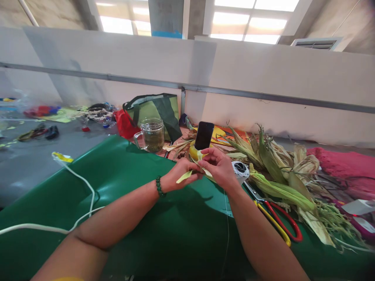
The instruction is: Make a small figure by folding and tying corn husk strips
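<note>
Your left hand [179, 168] and right hand [221, 168] both pinch a husk [184, 177], fingers curled narrow, just nearer than the phone [204, 134].

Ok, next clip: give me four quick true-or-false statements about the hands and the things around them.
1. The left hand and the right hand both hold pale husk strips. True.
2. The scissors lie left of the hands. False: they lie to the right, beside the corn husks.
3. The phone stands propped behind the hands. True.
4. The glass mug is empty. False: it holds a greenish drink.
</note>
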Tool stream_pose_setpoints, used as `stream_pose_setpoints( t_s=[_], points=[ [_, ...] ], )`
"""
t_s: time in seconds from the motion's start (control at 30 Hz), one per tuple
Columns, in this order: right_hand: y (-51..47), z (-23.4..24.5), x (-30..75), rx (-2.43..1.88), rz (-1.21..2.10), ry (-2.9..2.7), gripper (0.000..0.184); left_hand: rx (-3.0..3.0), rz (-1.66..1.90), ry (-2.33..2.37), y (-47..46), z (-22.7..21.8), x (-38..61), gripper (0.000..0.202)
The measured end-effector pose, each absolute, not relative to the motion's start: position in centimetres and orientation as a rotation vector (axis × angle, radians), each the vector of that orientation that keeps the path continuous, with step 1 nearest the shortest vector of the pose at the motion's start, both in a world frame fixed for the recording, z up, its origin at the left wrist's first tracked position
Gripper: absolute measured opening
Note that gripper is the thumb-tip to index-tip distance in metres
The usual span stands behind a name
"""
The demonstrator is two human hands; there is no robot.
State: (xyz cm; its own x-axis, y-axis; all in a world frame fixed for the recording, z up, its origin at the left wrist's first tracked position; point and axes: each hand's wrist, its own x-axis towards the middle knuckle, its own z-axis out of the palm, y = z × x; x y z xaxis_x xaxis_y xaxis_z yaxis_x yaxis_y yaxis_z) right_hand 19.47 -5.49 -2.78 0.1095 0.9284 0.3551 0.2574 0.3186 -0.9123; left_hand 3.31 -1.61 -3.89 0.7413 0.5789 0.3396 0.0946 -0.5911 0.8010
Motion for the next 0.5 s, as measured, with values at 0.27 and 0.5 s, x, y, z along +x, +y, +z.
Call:
stream_pose_setpoints(
  t_s=[0.27,0.5],
  points=[
    [-6.0,-2.3,19.5,-1.176,0.329,-1.260,0.031,1.405,0.781,0.597,-0.9,-3.3,3.2,0.029],
    [-5.6,-3.7,18.0,-1.273,0.776,-1.528,0.061,1.678,0.984,0.438,-0.7,-3.8,3.4,0.057]
  ],
)
